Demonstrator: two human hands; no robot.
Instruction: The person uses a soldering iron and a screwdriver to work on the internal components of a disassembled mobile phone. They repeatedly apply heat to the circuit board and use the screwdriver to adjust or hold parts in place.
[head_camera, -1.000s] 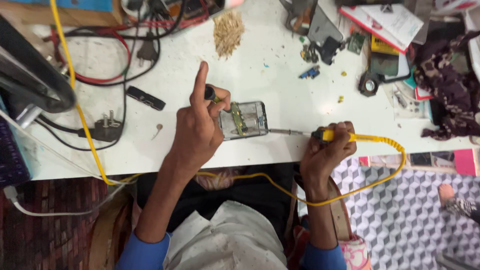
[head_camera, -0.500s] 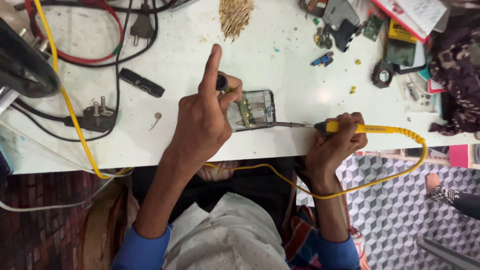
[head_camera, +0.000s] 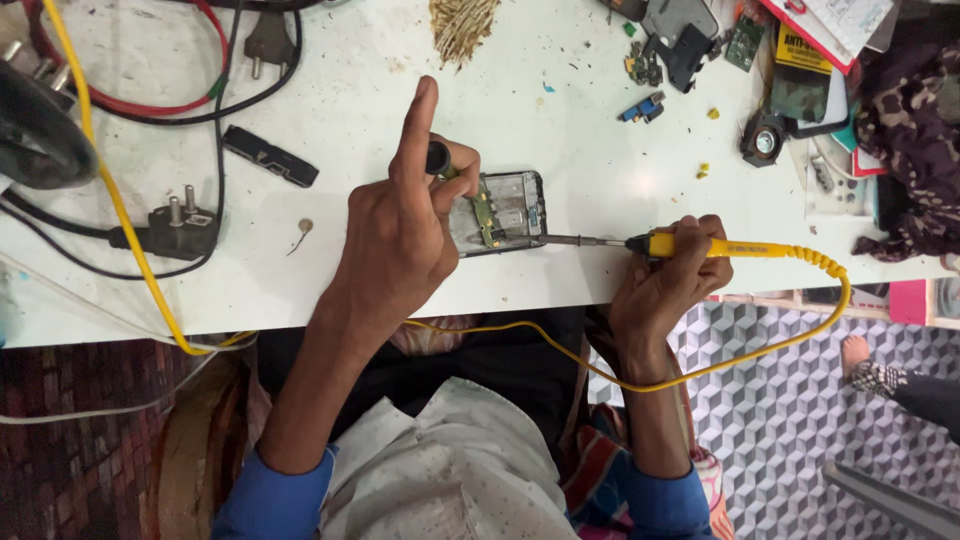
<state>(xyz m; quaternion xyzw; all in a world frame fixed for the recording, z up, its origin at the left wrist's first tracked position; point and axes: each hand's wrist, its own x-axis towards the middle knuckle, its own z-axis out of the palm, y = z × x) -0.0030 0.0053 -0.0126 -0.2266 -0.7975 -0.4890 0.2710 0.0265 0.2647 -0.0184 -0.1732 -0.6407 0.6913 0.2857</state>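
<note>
Head view: the left hand (head_camera: 400, 235) is closed around a dark, round-ended tool handle (head_camera: 438, 158), with the index finger pointing straight up, and it rests on the left end of an opened phone with a bare metal frame and a green circuit strip (head_camera: 505, 212). The phone lies flat on the white table (head_camera: 330, 280), near its front edge. The right hand (head_camera: 668, 280) grips a yellow-handled soldering iron (head_camera: 700, 246), whose thin metal tip reaches into the phone's right side. Its yellow cord (head_camera: 800, 340) loops down off the table edge.

The cord hangs loose across the lap, so a snag on it could jerk the tip off the board, I judge; the left fingers also sit close to the hot tip.

Against the earlier frame, the hands and the phone keep the same pose; only the camera has shifted slightly.
</note>
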